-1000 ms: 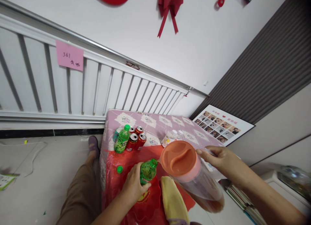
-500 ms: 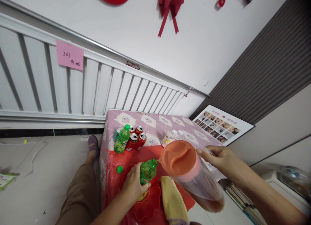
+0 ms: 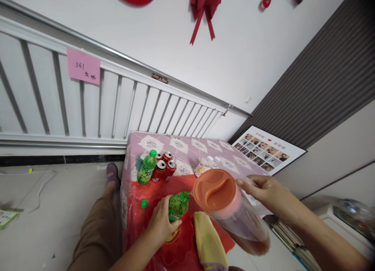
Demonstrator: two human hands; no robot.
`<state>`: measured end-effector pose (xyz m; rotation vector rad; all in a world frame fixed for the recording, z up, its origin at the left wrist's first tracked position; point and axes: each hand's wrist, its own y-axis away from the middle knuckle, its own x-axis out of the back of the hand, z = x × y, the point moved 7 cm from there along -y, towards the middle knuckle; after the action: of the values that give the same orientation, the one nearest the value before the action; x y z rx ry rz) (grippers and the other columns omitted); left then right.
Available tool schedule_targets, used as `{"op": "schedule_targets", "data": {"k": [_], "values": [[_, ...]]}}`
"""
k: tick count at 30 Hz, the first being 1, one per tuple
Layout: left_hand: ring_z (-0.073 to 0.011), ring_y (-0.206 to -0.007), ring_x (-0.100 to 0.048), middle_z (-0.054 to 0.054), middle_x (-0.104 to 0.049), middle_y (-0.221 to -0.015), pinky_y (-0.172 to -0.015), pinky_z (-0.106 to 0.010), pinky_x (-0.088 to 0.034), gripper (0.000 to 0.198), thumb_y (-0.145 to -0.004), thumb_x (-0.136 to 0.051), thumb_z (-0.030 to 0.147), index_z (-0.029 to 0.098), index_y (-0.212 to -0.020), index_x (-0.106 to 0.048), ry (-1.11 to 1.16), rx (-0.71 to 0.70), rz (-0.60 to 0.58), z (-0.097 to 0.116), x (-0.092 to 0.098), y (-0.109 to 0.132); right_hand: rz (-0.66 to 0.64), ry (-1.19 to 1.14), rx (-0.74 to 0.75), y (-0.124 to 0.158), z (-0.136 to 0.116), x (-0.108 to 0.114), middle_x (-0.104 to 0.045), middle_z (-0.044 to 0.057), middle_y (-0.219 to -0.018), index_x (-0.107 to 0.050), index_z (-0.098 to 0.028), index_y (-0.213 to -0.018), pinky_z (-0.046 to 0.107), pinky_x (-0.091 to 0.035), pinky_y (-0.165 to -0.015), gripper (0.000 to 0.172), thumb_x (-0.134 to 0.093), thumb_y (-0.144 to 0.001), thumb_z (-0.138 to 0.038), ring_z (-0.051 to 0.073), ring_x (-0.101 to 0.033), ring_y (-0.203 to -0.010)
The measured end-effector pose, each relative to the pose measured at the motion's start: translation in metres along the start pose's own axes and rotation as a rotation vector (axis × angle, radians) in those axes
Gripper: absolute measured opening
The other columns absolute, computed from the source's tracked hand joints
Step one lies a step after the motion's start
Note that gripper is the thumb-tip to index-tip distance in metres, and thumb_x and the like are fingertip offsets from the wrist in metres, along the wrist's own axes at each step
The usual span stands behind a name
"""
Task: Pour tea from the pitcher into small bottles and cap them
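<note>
My left hand (image 3: 162, 223) is wrapped round an uncapped green bottle (image 3: 178, 207), held above a red tray (image 3: 175, 255). My right hand (image 3: 262, 189) grips the handle of a clear pitcher (image 3: 243, 228) with an orange lid (image 3: 216, 190). The pitcher is tilted, its spout at the bottle's mouth, with brown liquid toward its base. Whether liquid is flowing is too small to tell. A green cap (image 3: 144, 203) lies on the red cover left of the bottle. Right of the tray is a folded yellow cloth (image 3: 209, 239).
A capped green bottle (image 3: 147, 167) and several cans (image 3: 159, 171) stand at the table's left. Clear bottles (image 3: 209, 161) lie behind the pitcher. A white radiator (image 3: 131, 103) runs behind the table (image 3: 178, 146); a photo board (image 3: 265, 148) leans at the right.
</note>
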<state>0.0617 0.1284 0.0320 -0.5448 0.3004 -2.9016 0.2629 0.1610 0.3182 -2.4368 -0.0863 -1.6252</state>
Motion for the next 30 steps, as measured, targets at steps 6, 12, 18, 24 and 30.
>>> {"op": "schedule_targets", "data": {"k": [6,12,18,24,30], "values": [[-0.0299,-0.119,-0.057,-0.013,-0.062,-0.124,-0.102,-0.048,-0.046,0.070,-0.060,-0.072,0.015,0.016,-0.126,-0.047,-0.001,0.007,-0.003,-0.0002,0.0000,0.0002,-0.113,0.020,-0.077,0.0003,0.0038,-0.0063,-0.024,-0.006,-0.059,-0.036,-0.023,-0.058,0.027,-0.019,-0.050,0.056,-0.048,-0.079,-0.073,0.012,-0.023,-0.056],[-0.0297,-0.120,-0.056,-0.014,-0.060,-0.127,-0.104,-0.048,-0.045,0.072,-0.060,-0.071,0.013,0.015,-0.128,-0.045,-0.007,-0.004,-0.002,-0.0011,-0.0018,0.0003,-0.112,0.023,-0.072,-0.0009,0.0049,-0.0072,-0.023,-0.006,-0.058,-0.034,-0.023,-0.057,0.027,-0.019,-0.049,0.054,-0.053,-0.077,-0.069,0.011,-0.023,-0.055],[-0.0293,-0.120,-0.056,-0.013,-0.060,-0.127,-0.104,-0.047,-0.044,0.071,-0.061,-0.072,0.014,0.016,-0.127,-0.046,-0.013,-0.009,0.002,-0.0022,-0.0020,-0.0003,-0.110,0.007,-0.070,0.0005,0.0060,-0.0063,-0.024,-0.006,-0.058,-0.037,-0.022,-0.057,0.027,-0.019,-0.049,0.054,-0.053,-0.077,-0.070,0.012,-0.023,-0.055],[-0.0295,-0.118,-0.057,-0.013,-0.061,-0.125,-0.103,-0.048,-0.046,0.071,-0.061,-0.072,0.014,0.017,-0.127,-0.047,-0.007,-0.018,0.008,-0.0020,-0.0010,0.0002,-0.112,-0.006,-0.078,0.0001,0.0101,-0.0067,-0.026,-0.006,-0.058,-0.039,-0.022,-0.057,0.027,-0.020,-0.049,0.055,-0.053,-0.077,-0.071,0.012,-0.025,-0.055],[-0.0287,-0.118,-0.058,-0.013,-0.061,-0.125,-0.103,-0.046,-0.046,0.071,-0.062,-0.073,0.015,0.017,-0.127,-0.046,-0.002,-0.026,0.012,-0.0017,-0.0004,0.0004,-0.092,-0.014,-0.072,-0.0006,0.0095,-0.0058,-0.025,-0.006,-0.057,-0.038,-0.022,-0.056,0.026,-0.019,-0.047,0.055,-0.053,-0.077,-0.071,0.011,-0.024,-0.054]]}}
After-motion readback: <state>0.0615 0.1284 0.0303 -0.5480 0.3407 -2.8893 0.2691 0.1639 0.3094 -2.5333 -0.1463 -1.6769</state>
